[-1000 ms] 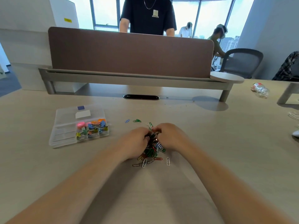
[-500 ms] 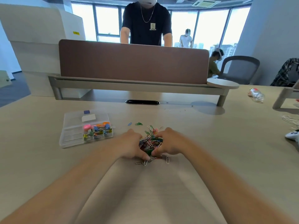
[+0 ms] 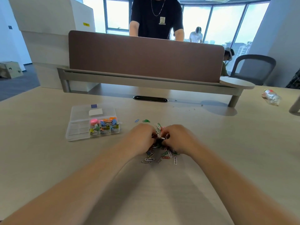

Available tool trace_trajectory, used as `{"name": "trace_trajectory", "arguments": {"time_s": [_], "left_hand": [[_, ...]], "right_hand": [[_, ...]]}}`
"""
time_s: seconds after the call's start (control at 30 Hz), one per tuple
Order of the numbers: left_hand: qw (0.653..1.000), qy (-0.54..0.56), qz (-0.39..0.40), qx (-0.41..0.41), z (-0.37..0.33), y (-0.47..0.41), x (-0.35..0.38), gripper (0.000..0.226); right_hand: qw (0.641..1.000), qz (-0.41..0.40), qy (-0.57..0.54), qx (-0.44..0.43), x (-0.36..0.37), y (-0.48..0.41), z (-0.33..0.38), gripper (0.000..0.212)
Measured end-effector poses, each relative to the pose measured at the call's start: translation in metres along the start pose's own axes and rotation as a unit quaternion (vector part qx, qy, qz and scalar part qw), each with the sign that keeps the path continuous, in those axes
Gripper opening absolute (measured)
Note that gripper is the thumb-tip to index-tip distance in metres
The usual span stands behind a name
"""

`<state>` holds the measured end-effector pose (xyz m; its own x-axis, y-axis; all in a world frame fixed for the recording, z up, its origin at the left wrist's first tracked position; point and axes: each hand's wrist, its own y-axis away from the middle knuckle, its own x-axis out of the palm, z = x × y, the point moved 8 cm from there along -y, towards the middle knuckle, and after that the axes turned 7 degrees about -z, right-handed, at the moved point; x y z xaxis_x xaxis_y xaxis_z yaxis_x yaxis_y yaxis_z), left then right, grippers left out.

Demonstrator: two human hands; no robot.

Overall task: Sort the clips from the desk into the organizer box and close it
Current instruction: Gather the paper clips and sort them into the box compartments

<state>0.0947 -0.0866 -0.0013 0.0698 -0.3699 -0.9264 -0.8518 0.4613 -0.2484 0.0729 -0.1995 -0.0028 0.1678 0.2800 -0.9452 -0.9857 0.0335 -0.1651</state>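
Half a second earlier the hands cupped the pile. Left hand [image 3: 142,138] and right hand [image 3: 177,138] then closed, fingers curled into the paper clips [image 3: 159,135] at mid-bench [image 3: 227,143]. Organizer box [image 3: 81,127] lay apart, left. Judged: still gathering, none transferred.

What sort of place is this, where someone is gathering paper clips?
Most likely an open-plan office: a long desk with a brown divider screen, a mesh office chair, and tall windows overlooking city buildings.

A person in black [image 3: 156,17] stands behind the brown divider [image 3: 146,59]; a bottle [image 3: 271,98] lies rightward.
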Motion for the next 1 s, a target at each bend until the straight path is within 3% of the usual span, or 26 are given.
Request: {"name": "trace_trajectory", "arguments": {"time_s": [0.17,0.43,1.0], "left_hand": [[0.999,0.004,-0.032,0.005,0.002,-0.002,-0.010,0.017],[0.998,0.037,-0.052,-0.002,-0.001,-0.003,-0.032,0.022],[0.999,0.035,-0.031,-0.009,0.002,0.010,-0.026,0.021]], "right_hand": [[1.000,-0.012,-0.008,0.003,-0.010,0.000,-0.003,0.011],[0.999,-0.027,-0.027,0.013,-0.030,0.000,0.000,0.014],[0.999,-0.007,-0.045,0.028,-0.015,0.002,0.005,0.005]]}}
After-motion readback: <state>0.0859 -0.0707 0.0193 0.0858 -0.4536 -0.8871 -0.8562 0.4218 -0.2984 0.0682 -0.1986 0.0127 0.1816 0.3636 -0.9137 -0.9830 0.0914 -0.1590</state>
